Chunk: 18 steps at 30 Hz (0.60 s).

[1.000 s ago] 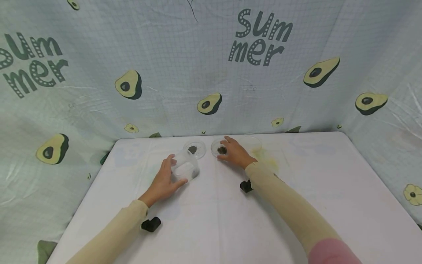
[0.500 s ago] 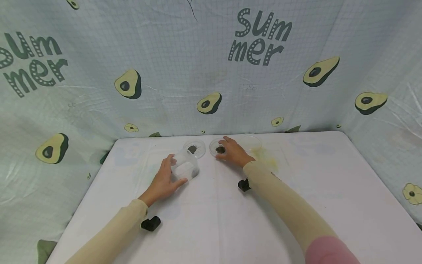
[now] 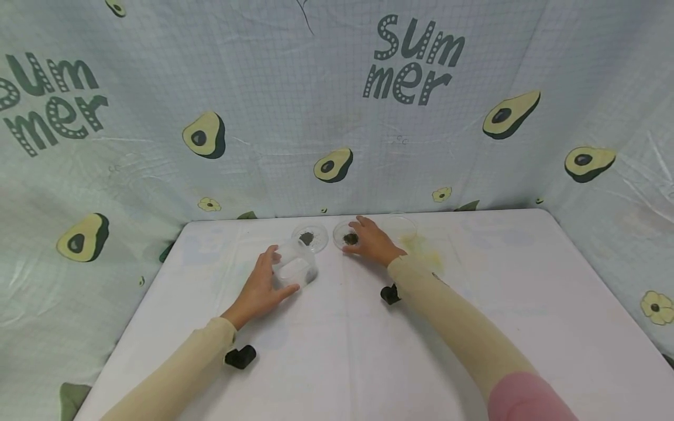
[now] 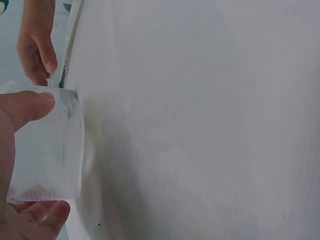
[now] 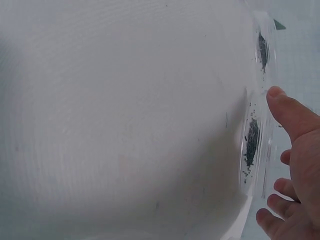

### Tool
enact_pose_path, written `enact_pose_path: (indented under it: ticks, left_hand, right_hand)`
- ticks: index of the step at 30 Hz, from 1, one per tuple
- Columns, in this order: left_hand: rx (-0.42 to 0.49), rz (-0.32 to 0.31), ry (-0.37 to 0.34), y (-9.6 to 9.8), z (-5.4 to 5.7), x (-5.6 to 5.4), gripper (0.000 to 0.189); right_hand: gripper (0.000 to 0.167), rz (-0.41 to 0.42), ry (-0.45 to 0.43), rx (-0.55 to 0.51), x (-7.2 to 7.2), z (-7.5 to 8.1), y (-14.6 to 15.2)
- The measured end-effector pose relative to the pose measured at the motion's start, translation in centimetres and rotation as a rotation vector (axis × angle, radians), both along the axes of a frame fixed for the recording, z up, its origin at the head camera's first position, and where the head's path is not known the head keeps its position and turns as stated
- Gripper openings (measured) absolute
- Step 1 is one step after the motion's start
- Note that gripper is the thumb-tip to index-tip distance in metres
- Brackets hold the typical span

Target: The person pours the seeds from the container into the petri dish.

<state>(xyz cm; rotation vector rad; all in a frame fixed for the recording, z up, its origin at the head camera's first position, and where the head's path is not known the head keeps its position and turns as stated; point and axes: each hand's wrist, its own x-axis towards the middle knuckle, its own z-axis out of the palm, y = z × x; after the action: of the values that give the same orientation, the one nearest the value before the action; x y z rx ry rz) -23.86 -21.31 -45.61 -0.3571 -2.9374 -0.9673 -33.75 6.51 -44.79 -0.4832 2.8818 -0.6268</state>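
My left hand (image 3: 260, 289) grips a clear plastic container (image 3: 295, 270) on the table, with the thumb on one side and fingers on the other. The left wrist view shows the thumb lying along the wall of this container (image 4: 45, 150). Farther right, my right hand (image 3: 371, 241) spans a shallow clear petri dish (image 3: 339, 237), thumb at the near edge and fingers at the far edge. Dark granules (image 3: 350, 239) lie heaped in that dish. To its left stands a second petri dish (image 3: 319, 232) holding a similar dark heap (image 3: 306, 238).
Behind my right wrist sits another clear round dish (image 3: 405, 221). A yellowish stain (image 3: 433, 258) marks the white tablecloth (image 3: 337, 351) beside it. Along the table's far edge hangs a curtain (image 3: 263, 88) printed with avocados. Both wrists carry black camera mounts (image 3: 240, 357).
My right hand and the dish under it have shifted slightly left, closer to the second dish. The left hand stays put on the container.
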Motion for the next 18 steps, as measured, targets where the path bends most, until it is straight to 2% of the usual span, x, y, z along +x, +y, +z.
enact_pose_path:
  ticks: [12, 18]
  left_hand:
    - [0.002, 0.016, -0.034, 0.1, 0.7, 0.1, 0.098]
    - [0.008, 0.006, -0.02, 0.6, 1.1, 0.2, 0.098]
  right_hand:
    - [0.076, -0.003, 0.039, 0.021, 0.3, 0.6, 1.1]
    - [0.075, -0.005, 0.071, 0.015, 0.6, 0.7, 2.2]
